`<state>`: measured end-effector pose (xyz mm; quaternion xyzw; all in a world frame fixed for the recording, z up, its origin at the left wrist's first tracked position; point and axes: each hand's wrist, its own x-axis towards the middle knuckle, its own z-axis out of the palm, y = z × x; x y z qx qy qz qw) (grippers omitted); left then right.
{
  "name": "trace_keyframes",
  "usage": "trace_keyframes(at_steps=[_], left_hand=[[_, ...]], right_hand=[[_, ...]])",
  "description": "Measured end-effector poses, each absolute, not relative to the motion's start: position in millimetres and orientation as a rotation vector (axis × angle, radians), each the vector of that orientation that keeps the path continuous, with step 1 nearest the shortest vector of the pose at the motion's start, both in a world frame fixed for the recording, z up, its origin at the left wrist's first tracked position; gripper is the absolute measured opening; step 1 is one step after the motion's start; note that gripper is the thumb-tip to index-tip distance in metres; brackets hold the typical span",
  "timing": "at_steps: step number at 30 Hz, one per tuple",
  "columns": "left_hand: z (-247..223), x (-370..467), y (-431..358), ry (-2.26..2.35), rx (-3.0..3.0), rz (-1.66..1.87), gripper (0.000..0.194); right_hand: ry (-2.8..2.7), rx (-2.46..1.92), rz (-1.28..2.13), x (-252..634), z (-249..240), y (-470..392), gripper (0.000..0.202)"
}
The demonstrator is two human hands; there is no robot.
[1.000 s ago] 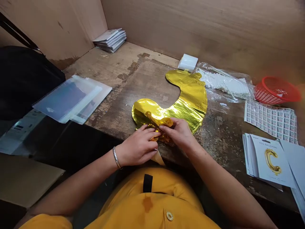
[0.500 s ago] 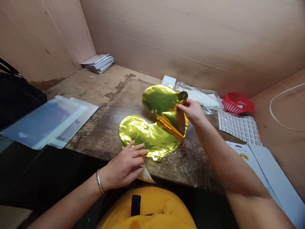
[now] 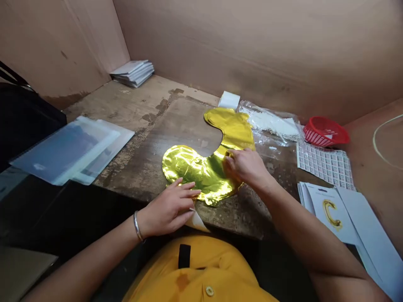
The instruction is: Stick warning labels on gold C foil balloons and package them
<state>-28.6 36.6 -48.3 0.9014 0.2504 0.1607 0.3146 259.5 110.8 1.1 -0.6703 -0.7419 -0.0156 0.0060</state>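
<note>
Left hand (image 3: 171, 205): fingers slightly apart, extended, tips resting on the near edge of the gold foil balloons (image 3: 184, 165); nothing is gripped. Right hand (image 3: 248, 165): fingers curled against the foil's right-hand bend; whether they pinch it cannot be told. The balloons lie flat, layered, in a curved shape on the worn table (image 3: 135, 163), near its front edge. A white piece (image 3: 197, 220) projects beside the left thumb. Beyond the far end sit a white block (image 3: 229, 100) and a clear plastic bag (image 3: 272, 123) with white contents. Further right: red basket (image 3: 324, 133), sticker sheet (image 3: 325, 165), printed cards (image 3: 317, 205).
</note>
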Motion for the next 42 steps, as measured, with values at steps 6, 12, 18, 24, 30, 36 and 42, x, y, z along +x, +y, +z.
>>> trace_keyframes(at_steps=[6,12,18,24,30,36,42], left_hand=[[-26.4,-33.6,23.6,0.695,2.097,0.665,0.014],[-14.0,-23.4,-7.0,1.003,1.408,0.657,0.024],[-24.9,-23.5,-16.7,0.961,1.014,0.690,0.021],[-25.6,-22.4,-21.9,0.991,0.951,0.712,0.019],[-26.0,-20.4,-24.4,0.992,0.926,0.736,0.018],[-25.7,-19.8,-23.9,0.977,0.902,0.755,0.020],[-27.7,-17.9,-25.7,0.965,0.969,0.802,0.025]], right_hand=[[-2.067,-1.797,-0.216,234.8,18.6,34.4,0.022],[-2.147,-1.396,0.397,169.7,32.2,-34.2,0.010],[-1.949,-1.548,0.961,163.7,6.3,-30.0,0.010],[-2.062,-1.425,0.524,161.3,6.4,-30.7,0.013],[-2.139,-1.260,0.247,151.5,-0.3,-36.2,0.010],[-2.162,-1.234,0.023,154.2,-10.2,-41.5,0.026],[-2.131,-1.258,0.044,153.4,-13.7,-42.1,0.027]])
